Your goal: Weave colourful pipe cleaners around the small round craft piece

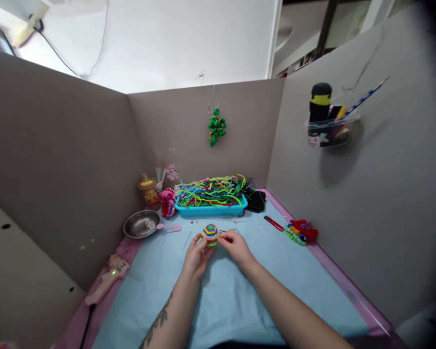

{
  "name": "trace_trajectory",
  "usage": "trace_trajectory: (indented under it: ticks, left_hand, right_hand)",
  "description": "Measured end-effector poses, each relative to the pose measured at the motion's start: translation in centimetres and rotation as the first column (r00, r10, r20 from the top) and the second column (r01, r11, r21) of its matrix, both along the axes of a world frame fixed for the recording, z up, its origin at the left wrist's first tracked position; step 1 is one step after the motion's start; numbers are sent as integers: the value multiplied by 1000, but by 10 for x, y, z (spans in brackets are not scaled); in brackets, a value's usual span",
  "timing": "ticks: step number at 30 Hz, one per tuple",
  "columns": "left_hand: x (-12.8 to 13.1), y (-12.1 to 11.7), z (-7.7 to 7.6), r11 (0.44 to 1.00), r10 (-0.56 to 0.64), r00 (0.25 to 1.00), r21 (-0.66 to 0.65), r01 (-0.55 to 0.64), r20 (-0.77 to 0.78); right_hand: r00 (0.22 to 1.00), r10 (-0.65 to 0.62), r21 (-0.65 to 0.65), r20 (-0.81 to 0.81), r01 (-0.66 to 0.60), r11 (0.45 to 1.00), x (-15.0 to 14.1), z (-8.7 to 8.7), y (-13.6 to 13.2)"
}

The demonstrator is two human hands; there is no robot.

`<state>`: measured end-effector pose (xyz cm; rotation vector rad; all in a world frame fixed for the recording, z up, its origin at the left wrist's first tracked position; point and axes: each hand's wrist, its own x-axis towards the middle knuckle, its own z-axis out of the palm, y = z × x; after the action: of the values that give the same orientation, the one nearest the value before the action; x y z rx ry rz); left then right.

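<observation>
My left hand (pixel 196 256) grips a small domed piece (pixel 210 231) ringed in purple, green, yellow and blue, apparently wound from fuzzy craft stems, with bright green along its lower edge. At the right edge of this piece, the fingers of my right hand (pixel 237 248) are pinched together; what lies between them is too small to make out. Just behind the right fingers, a thin looped object (pixel 234 231) rests on the light blue cloth (pixel 232 300). A thin metal rod (pixel 187 240) lies left of the piece.
Beyond my hands, a blue tray (pixel 210 211) holds tangled colourful stems. A metal bowl (pixel 141 225) and a glue gun (pixel 109 281) with a lit green light are on the left. To the right lie a red cutter-like tool (pixel 273 223) and colourful fuzzy pieces (pixel 302 231). Grey panels (pixel 203 160) surround the table.
</observation>
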<state>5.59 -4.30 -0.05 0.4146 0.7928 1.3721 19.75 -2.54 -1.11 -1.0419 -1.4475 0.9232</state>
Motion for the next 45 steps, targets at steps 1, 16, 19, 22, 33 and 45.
trace_trajectory:
  ticks: [1, 16, 19, 22, 33, 45]
  left_hand:
    - [0, -1, 1, 1000, -11, 1000, 6, 11, 3]
    - [-2, -1, 6, 999, 41, 994, 29, -44, 102]
    - [-1, -1, 7, 995, 85, 991, 41, -90, 103]
    - [3, -3, 7, 993, 88, 990, 68, -96, 110]
    - [9, -25, 32, 951, 191, 895, 302, -67, -403]
    - [-1, 39, 67, 924, 208, 837, 382, 1, -505]
  right_hand:
    - [998, 17, -35, -65, -19, 999, 1, -1, 1]
    - [958, 168, -120, -233, -200, 973, 4, 0, -1]
    - [935, 206, -132, -289, -252, 959, 0, 0, -3]
    - [936, 147, -144, -321, -201, 969, -5, 1, -4]
    - [974, 129, -144, -187, -157, 977, -11, 36, -21]
    - [991, 131, -56, -8, -131, 990, -16, 77, 36]
